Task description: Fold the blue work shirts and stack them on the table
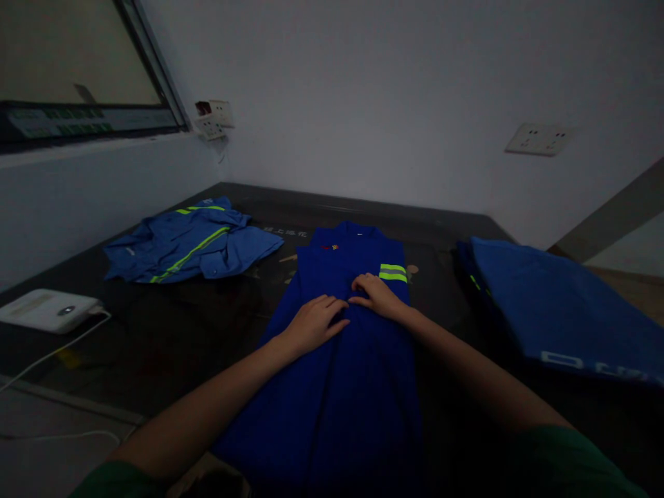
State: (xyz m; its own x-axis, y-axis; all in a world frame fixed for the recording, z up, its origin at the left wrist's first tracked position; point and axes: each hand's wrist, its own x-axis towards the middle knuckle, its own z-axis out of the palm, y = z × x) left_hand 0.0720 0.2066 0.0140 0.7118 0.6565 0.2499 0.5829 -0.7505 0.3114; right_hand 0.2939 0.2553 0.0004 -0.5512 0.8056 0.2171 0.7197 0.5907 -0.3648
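Observation:
A dark blue work jacket (368, 366) lies lengthwise on the table before me, collar at the far end. It has a small emblem on the chest and a yellow-and-silver reflective band on its right side. My left hand (317, 324) rests on the middle of the jacket, fingers lightly bent and thumb apart. Just beyond it and to the right, my right hand (380, 296) touches the same cloth below the reflective band, also with thumb and fingers apart. The two hands' fingertips nearly meet. No fold of cloth shows clearly gripped in either hand.
A crumpled lighter blue garment (207, 242) with yellow stripes lies at the left of the dark table (332, 200). Folded blue garments (560, 304) are stacked at the right. A white power bank (49, 310) with a cable sits at the left edge. Walls stand behind and left.

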